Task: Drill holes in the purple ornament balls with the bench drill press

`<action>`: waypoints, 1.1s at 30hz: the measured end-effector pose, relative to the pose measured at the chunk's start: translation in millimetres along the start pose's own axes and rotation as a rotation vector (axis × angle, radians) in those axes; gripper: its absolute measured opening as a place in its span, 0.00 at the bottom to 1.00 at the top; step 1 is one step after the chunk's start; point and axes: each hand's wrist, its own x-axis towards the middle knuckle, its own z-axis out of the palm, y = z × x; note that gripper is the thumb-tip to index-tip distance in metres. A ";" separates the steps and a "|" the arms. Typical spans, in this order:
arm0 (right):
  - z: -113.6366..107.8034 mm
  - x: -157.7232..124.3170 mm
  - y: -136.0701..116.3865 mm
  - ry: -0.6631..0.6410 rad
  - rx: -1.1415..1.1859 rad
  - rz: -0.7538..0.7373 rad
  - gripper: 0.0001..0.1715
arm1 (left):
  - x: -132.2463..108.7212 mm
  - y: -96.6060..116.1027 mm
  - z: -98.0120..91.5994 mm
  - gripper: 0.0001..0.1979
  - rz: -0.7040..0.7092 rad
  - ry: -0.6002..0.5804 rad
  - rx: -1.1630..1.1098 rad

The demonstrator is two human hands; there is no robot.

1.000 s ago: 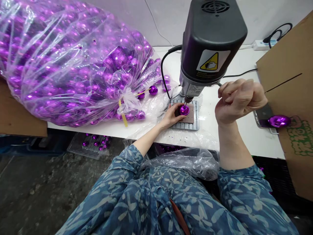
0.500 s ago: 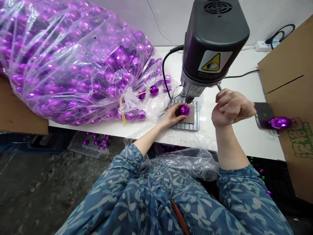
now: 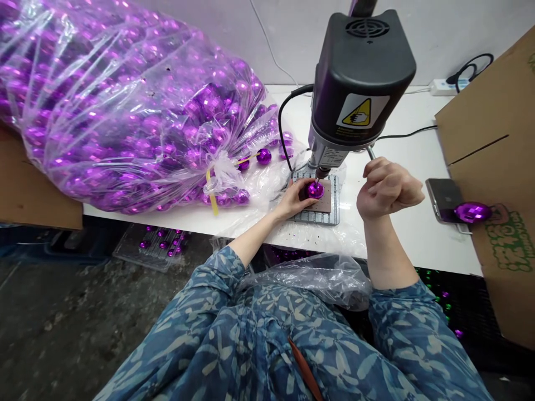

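A shiny purple faceted ball point(image 3: 315, 190) sits on a small brown board point(image 3: 321, 204) on the metal base point(image 3: 335, 201) of a bench drill press point(image 3: 359, 78). My left hand point(image 3: 293, 201) is closed round the ball's left side, thumb and fingers pinching it. Just above the ball, the drill bit point(image 3: 317, 181) reaches down to its top; whether it has gone in I cannot tell. To the right of the drill, my right hand point(image 3: 387, 189) makes a fist on the press's metal lever point(image 3: 370, 152), most of which the fingers hide.
A large clear bag point(image 3: 137, 111) full of purple balls fills the left of the white table point(image 3: 401, 167). A phone point(image 3: 443, 201) lies by a cardboard box point(image 3: 497, 167) at the right, with another purple ball point(image 3: 472, 211) beside it. A black cable point(image 3: 281, 120) loops left of the drill.
The view has shifted slightly, so the drill appears a little lower. My right hand appears slightly further left, still on the lever. The left hand keeps its hold on the ball.
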 end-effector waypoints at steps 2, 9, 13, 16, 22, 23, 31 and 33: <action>14.1 21.7 -8.5 0.045 0.003 0.056 0.37 | 0.0 -2.2 0.6 0.31 0.005 0.004 -0.018; 49.1 98.0 -7.1 0.008 0.002 0.403 0.49 | -10.0 3.4 2.8 0.33 0.030 0.117 -0.001; 50.9 101.9 -5.6 0.018 0.048 0.424 0.50 | -64.0 15.7 -6.2 0.29 0.129 0.221 0.155; 51.9 99.8 -8.8 0.036 0.083 0.437 0.48 | -130.6 17.1 -13.0 0.25 0.219 0.129 0.263; 53.3 100.6 -8.9 0.054 0.113 0.445 0.44 | -217.9 9.9 -25.5 0.29 0.238 -0.192 0.571; 53.5 100.5 -8.5 0.061 0.116 0.441 0.44 | -216.0 9.6 -30.1 0.30 0.251 -0.204 0.562; 55.9 101.5 -13.6 0.086 0.109 0.459 0.36 | -27.7 -16.7 -102.1 0.12 0.026 0.418 0.439; 55.0 102.1 -13.3 0.090 0.093 0.487 0.34 | 27.3 -32.2 -116.4 0.11 -0.116 0.428 0.417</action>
